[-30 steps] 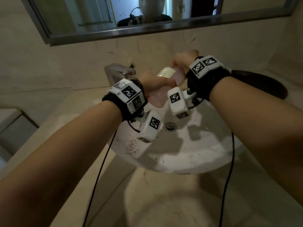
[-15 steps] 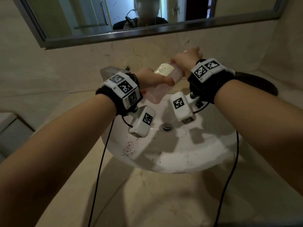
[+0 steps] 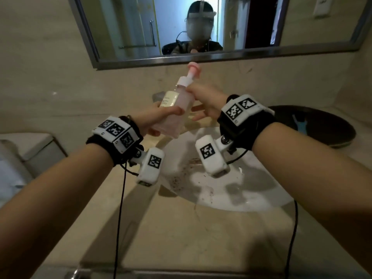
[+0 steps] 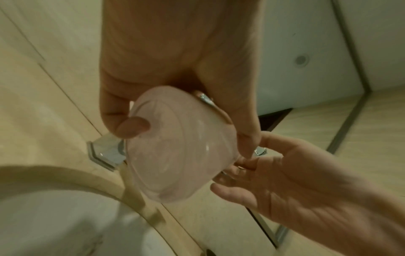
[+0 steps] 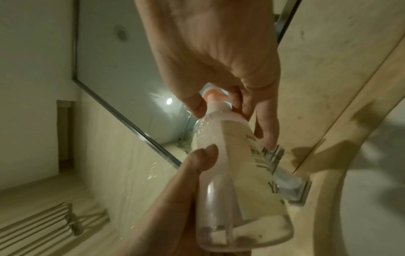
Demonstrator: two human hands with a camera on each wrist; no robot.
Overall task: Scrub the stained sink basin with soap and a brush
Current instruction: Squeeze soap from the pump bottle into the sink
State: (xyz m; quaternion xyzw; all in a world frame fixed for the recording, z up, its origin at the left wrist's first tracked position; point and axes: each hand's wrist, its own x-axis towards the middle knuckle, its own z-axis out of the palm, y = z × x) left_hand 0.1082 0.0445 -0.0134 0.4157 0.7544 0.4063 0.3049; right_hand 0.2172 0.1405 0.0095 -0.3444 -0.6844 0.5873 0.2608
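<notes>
A translucent pink soap bottle with a white label and pink pump head is held tilted above the back rim of the white sink basin. My left hand grips its lower body; the left wrist view shows its round base between thumb and fingers. My right hand pinches the white collar under the pump, as the right wrist view shows on the bottle. Brown specks stain the basin's left side.
A chrome faucet stands behind the bottle against the beige wall. A dark bowl with a blue object inside sits on the counter to the right. A mirror hangs above. Cables dangle from both wrists.
Both hands have lifted the bottle and turned it more upright. My right hand has slid from the top to the collar, so the pump head now shows.
</notes>
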